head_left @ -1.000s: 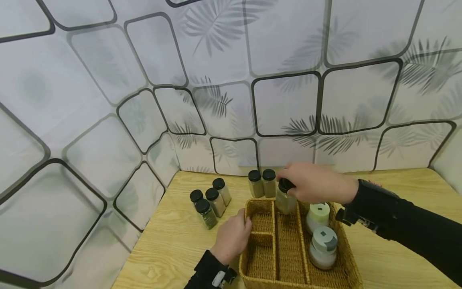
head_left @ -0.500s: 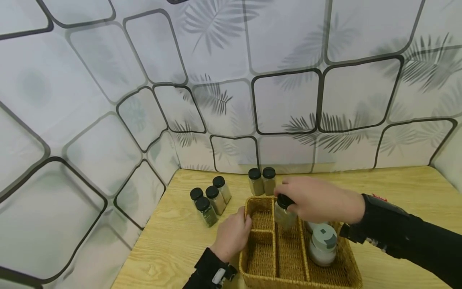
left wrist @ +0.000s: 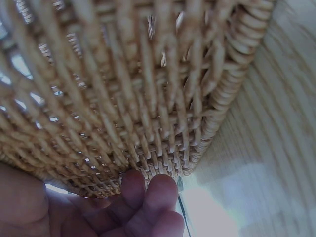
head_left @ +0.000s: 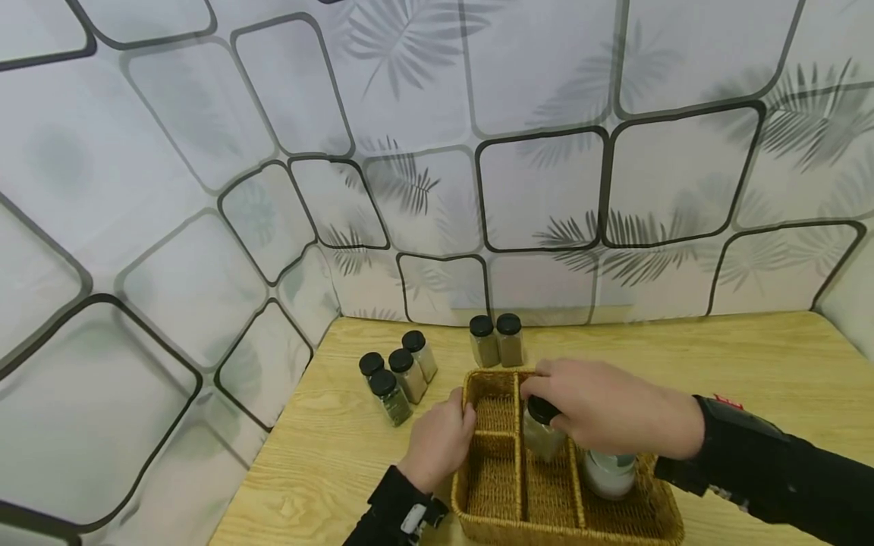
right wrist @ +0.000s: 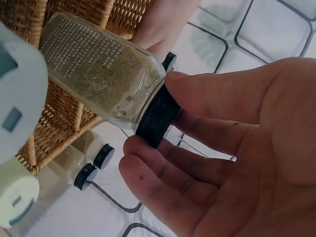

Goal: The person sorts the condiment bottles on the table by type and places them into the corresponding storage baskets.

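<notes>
My right hand point(head_left: 601, 406) pinches the black lid of a glass spice jar point(head_left: 544, 440) between thumb and fingers. The jar hangs tilted within the long middle compartment of a wicker basket point(head_left: 486, 523); whether its base touches the bottom I cannot tell. In the right wrist view, greenish-brown powder and white print show on this spice jar point(right wrist: 101, 64). At the basket's left side, my left hand point(head_left: 440, 444) grips the rim and wall. Its fingertips lie against the weave of the basket point(left wrist: 133, 89) in the left wrist view.
A white jar point(head_left: 610, 478) stands in the right compartment, partly behind my right hand; a green-lidded jar point(right wrist: 17, 195) shows in the right wrist view. Several black-lidded spice jars point(head_left: 407, 377) stand left on the wooden table point(head_left: 328, 455). Two more spice jars point(head_left: 497, 345) stand behind the basket.
My right hand has carried the spice jar toward me along the middle compartment, now covering more of the jars on the right. My left hand keeps its hold on the basket.
</notes>
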Tool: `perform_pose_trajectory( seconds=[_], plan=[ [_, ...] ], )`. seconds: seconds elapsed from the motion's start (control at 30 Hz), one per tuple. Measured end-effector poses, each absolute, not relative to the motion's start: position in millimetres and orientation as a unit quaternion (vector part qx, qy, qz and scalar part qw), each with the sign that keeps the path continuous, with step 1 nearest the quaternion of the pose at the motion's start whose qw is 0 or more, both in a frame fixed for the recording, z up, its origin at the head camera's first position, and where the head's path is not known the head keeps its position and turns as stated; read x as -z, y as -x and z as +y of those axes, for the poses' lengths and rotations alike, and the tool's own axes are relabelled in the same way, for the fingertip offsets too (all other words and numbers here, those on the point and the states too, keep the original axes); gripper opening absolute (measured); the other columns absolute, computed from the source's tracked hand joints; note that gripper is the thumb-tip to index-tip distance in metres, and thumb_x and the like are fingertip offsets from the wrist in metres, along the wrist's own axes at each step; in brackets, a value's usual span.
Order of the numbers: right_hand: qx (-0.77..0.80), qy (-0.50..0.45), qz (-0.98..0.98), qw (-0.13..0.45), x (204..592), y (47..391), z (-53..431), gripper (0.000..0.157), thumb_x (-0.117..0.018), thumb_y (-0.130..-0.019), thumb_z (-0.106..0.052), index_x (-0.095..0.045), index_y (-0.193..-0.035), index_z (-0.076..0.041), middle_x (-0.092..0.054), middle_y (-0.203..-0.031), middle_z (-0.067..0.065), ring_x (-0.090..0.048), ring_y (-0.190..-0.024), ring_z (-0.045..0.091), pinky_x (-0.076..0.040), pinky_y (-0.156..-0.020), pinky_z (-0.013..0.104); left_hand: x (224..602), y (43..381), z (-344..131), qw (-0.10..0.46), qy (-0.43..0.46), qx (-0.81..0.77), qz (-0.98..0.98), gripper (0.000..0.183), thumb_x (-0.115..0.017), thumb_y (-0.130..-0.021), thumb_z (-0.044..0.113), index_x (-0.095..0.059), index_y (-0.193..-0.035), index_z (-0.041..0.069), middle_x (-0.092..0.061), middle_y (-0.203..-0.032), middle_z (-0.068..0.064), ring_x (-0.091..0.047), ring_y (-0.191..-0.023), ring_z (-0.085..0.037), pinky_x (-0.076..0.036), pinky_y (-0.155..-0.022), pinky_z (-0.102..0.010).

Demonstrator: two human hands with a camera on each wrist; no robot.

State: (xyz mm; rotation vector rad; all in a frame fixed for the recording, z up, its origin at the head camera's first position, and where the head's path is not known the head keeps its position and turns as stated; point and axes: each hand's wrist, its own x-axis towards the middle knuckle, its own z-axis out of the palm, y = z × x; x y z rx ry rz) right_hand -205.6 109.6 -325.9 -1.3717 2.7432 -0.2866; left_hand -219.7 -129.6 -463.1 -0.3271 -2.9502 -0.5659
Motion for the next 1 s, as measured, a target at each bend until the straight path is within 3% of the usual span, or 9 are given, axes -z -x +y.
perform_pose_trajectory(
  seconds=[0.4,0.67,0.9,1.0],
  plan=[
    [0.087,0.440,0.889,0.091,338,190,104,0.046,-0.077,-0.079,-0.014,-0.060,-0.122,-0.016,-0.058,-0.124,0.011,-0.053,-0.110,0.025,-0.052,-0.082,0.039,461,219,-129,0.051,0.105,0.189,-0.975,0.034,-0.040,-0.102,0.025,-0.055,-0.120,0.001,-0.058,-0.067,-0.005,-0.058,-0.057,-0.019,-0.043,-0.044,-0.034],
    [0.104,0.466,0.872,0.106,349,180,101,0.047,-0.078,-0.078,-0.012,-0.060,-0.120,-0.021,-0.060,-0.114,0.003,-0.056,-0.100,0.018,-0.053,-0.074,0.032,460,219,-129,0.050,0.103,0.183,-0.976,0.035,-0.040,-0.102,0.025,-0.055,-0.123,0.000,-0.061,-0.070,-0.007,-0.059,-0.058,-0.020,-0.044,-0.045,-0.035],
    [0.105,0.471,0.869,0.111,356,175,101,0.047,-0.074,-0.080,-0.010,-0.058,-0.123,-0.022,-0.057,-0.123,0.008,-0.053,-0.109,0.022,-0.052,-0.068,0.025,460,218,-129,0.056,0.105,0.180,-0.976,0.035,-0.040,-0.102,0.026,-0.055,-0.122,0.001,-0.060,-0.068,-0.006,-0.059,-0.058,-0.019,-0.043,-0.045,-0.034],
    [0.108,0.472,0.868,0.108,358,174,101,0.047,-0.074,-0.080,-0.009,-0.059,-0.122,-0.023,-0.058,-0.118,0.005,-0.054,-0.104,0.019,-0.051,-0.063,0.023,461,219,-129,0.059,0.107,0.182,-0.976,0.033,-0.040,-0.102,0.025,-0.056,-0.119,0.002,-0.059,-0.068,-0.005,-0.059,-0.058,-0.019,-0.042,-0.044,-0.034]
  ],
)
